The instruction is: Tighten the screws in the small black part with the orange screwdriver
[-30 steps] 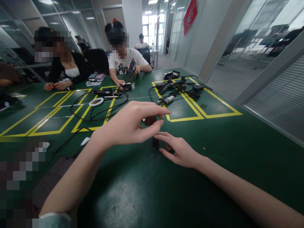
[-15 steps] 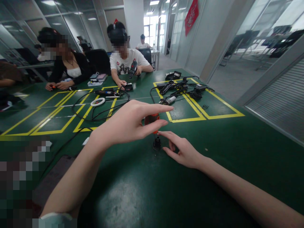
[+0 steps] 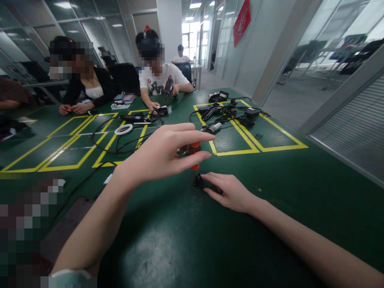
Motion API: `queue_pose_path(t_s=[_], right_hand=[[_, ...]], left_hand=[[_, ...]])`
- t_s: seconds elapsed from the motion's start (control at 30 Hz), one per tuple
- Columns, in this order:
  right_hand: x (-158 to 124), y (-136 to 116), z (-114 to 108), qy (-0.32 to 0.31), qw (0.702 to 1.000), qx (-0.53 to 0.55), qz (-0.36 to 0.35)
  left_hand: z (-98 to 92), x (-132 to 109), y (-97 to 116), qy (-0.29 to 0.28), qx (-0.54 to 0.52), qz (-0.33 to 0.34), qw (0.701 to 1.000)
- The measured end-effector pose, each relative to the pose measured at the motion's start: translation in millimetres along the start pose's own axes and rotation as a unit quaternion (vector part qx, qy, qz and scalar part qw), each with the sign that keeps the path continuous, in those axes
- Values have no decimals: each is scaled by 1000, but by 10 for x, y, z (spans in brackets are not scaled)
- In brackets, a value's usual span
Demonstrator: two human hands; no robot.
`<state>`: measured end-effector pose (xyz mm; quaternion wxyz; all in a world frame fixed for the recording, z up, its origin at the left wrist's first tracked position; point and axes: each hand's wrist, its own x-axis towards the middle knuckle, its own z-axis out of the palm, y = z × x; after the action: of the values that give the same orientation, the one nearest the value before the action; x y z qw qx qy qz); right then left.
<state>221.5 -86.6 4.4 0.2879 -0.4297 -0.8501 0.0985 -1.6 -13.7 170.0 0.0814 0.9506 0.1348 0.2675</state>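
My left hand is raised over the middle of the table. Its index finger and thumb lie on either side of an orange-handled screwdriver, partly hidden behind them; no shaft shows below the handle. Just beneath it, a small black round part with a narrow upright neck and wide base stands on the tabletop. My right hand rests low on the right of this part, index fingertip at the neck and thumb by the base, closed against its side.
The green table has yellow tape rectangles. Black cables and tools lie beyond my hands, with small dark pieces nearby. A white tape ring lies left. Across the table a co-worker holds a power drill; another person sits left.
My right hand has moved down and slightly left, its fingers coming onto the black part. The thin shaft earlier seen between the orange handle and the part no longer shows. My left hand has barely moved.
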Motion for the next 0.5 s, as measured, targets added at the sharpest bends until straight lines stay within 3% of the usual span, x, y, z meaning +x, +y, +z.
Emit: queue_pose_path(t_s=[0.2, 0.5], right_hand=[[-3, 9, -4, -9, 1000, -1, 5], [-10, 10, -17, -19, 1000, 8, 6]], left_hand=[[51, 19, 15, -32, 15, -9, 999], [86, 25, 15, -9, 64, -47, 997]])
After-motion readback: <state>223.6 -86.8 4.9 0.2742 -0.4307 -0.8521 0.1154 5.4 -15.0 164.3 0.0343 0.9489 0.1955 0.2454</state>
